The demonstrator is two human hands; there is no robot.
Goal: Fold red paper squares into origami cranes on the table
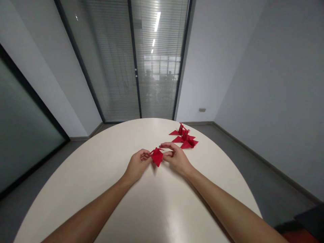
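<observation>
Midway between the left and right edges of the round white table point(83, 189), a piece of red folded paper point(157, 157) is held between two bare hands. By the left hand point(138, 165), its left side is gripped in a pinch of thumb and forefinger, with the other fingers curled inward. By the right hand point(176, 158), which is kept partly open, the right side is nipped at the thumb; the forefinger is stretched over the upper right of the paper, close to a thin red point. The paper is thus placed just beyond the fingertips of both hands, to the right of the left hand and to the left of the right hand, with one broad corner pointed toward the near side of the table. A shadow is cast on the tabletop below it; whether the surface is touched cannot be told.

Toward the far right edge of the table, three red paper cranes point(186, 136) are set close together in a slanting row, partly overlapped in view. They are placed beyond the right hand, apart from it. Past the far edge, a glass partition point(111, 67) is framed in black, and a small wall plate point(202, 110) is fixed low on the white wall point(217, 50).
</observation>
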